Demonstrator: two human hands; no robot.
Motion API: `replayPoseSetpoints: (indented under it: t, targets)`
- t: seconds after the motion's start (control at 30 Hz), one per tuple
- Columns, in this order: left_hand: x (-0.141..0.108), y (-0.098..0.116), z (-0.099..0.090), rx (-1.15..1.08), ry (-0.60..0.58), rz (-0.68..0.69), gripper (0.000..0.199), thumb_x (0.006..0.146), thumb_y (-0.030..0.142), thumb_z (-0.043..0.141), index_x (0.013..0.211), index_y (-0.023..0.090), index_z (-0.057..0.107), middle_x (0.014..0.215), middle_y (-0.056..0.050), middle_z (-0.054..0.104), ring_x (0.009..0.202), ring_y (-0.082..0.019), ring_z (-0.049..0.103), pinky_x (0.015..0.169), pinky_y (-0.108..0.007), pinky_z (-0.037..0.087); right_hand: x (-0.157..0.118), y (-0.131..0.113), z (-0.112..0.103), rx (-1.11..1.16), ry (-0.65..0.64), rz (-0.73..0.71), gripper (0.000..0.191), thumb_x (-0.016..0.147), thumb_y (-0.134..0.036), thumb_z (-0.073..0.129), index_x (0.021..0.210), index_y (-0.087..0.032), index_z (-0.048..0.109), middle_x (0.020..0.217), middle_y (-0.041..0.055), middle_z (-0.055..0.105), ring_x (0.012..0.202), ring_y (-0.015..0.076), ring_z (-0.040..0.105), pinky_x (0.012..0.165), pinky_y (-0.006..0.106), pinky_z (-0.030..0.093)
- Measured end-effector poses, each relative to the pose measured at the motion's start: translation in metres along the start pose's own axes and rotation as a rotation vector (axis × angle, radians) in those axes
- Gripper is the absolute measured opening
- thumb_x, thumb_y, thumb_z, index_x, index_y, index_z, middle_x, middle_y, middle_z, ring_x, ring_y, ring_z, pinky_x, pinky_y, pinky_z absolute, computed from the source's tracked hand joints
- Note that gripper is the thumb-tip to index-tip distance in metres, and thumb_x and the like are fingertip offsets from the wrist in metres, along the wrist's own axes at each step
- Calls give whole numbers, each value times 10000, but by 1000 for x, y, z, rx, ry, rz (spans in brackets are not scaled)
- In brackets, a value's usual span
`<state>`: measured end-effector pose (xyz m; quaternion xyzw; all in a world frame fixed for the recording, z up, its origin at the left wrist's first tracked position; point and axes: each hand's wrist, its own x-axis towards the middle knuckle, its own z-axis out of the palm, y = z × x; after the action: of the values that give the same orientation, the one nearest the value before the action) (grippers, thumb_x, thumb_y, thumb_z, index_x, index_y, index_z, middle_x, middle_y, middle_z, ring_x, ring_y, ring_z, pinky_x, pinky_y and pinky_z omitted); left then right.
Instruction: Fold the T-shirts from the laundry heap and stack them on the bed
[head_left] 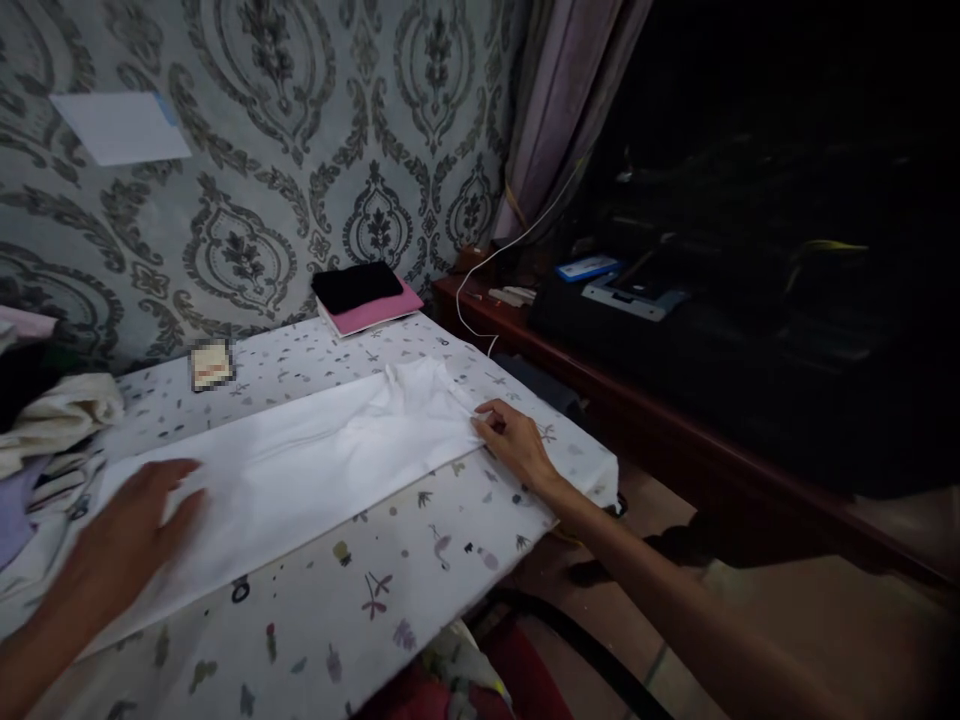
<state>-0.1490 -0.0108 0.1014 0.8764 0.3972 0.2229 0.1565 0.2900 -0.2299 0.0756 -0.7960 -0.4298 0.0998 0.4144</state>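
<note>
A white shirt [322,465] lies stretched out in a long folded strip, with what looks like its collar end bunched at the right. My right hand [517,447] pinches the edge of that right end between thumb and fingers. Over the left part of the cloth is my left hand [135,530], slightly blurred, its thumb and fingers apart and gripping nothing. Whether its palm touches the shirt, I cannot tell. Beneath the shirt spreads a white table cover [442,540] printed with small plants and animals.
Folded black cloth [358,287] rests on pink cloth [382,308] near the wall. Loose clothes [60,420] are heaped at the left. A blurred-out small card [212,364] lies by the wall. To the right stands a dark wooden desk [555,365] with a white cable [517,238].
</note>
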Motion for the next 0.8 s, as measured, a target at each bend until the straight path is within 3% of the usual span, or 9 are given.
replayPoseSetpoints:
  t: [0.03, 0.13, 0.23, 0.3, 0.37, 0.47, 0.57, 0.67, 0.8]
  targets:
    - [14, 34, 11, 37, -12, 21, 263, 877, 512, 456, 1061, 354, 558, 1014, -48, 642, 871, -288, 658, 602, -368, 546, 0, 0, 0, 12, -4, 1, 230, 829, -402, 556, 959, -226, 630, 705, -13, 642, 632, 168, 566, 645, 299, 420]
    - [55, 118, 52, 38, -221, 164, 341, 911, 489, 430, 1150, 282, 560, 1179, -60, 623, 1048, -268, 633, 788, -374, 560, 1, 4, 1, 33, -17, -8, 230, 810, -361, 557, 981, -227, 632, 714, -13, 647, 636, 168, 569, 647, 298, 430]
    - [86, 159, 92, 151, -258, 317, 381, 877, 404, 483, 1205, 228, 564, 1206, -104, 623, 1104, -298, 592, 901, -431, 513, 2, 9, 2, 49, -19, -19, 242, 776, -290, 542, 989, -226, 636, 703, -18, 637, 645, 169, 570, 654, 297, 437]
    - [103, 162, 111, 162, -209, 318, 365, 865, 345, 495, 1202, 225, 567, 1179, -109, 642, 1093, -289, 594, 904, -418, 497, 3, 11, 2, 58, -18, -33, 238, 766, -260, 526, 973, -230, 642, 700, -19, 637, 656, 170, 568, 655, 294, 436]
    - [118, 153, 120, 81, -156, 200, 320, 860, 305, 477, 1157, 232, 571, 1006, -71, 680, 950, -246, 638, 815, -362, 511, 4, 12, 0, 67, -26, -47, 222, 766, -241, 512, 944, -232, 645, 703, -16, 640, 666, 170, 566, 654, 290, 433]
    - [136, 131, 120, -162, -164, -111, 255, 829, 319, 472, 1050, 225, 557, 693, 21, 601, 619, -177, 612, 567, -268, 470, 5, 12, -2, 67, -34, -48, 202, 762, -224, 508, 911, -229, 644, 709, -9, 640, 680, 172, 567, 659, 291, 433]
    - [144, 118, 111, -245, -218, -288, 217, 800, 310, 493, 993, 218, 530, 655, 37, 583, 540, -161, 592, 492, -245, 423, 5, 11, -4, 45, -33, -47, 198, 769, -223, 506, 913, -227, 642, 713, -3, 638, 693, 179, 570, 669, 297, 432]
    - [139, 122, 105, -1, -134, -189, 253, 813, 271, 493, 1057, 221, 535, 760, 4, 634, 651, -184, 624, 612, -295, 475, 4, 10, -4, 43, -34, -48, 203, 792, -231, 493, 931, -225, 640, 699, -4, 631, 683, 178, 565, 668, 297, 427]
    - [121, 146, 111, 124, -45, 199, 298, 907, 278, 414, 1167, 211, 544, 1020, -74, 637, 976, -240, 609, 849, -373, 495, 3, 13, -5, 74, -1, -55, 244, 886, -333, 461, 1002, -217, 641, 676, -6, 611, 652, 176, 552, 670, 302, 428]
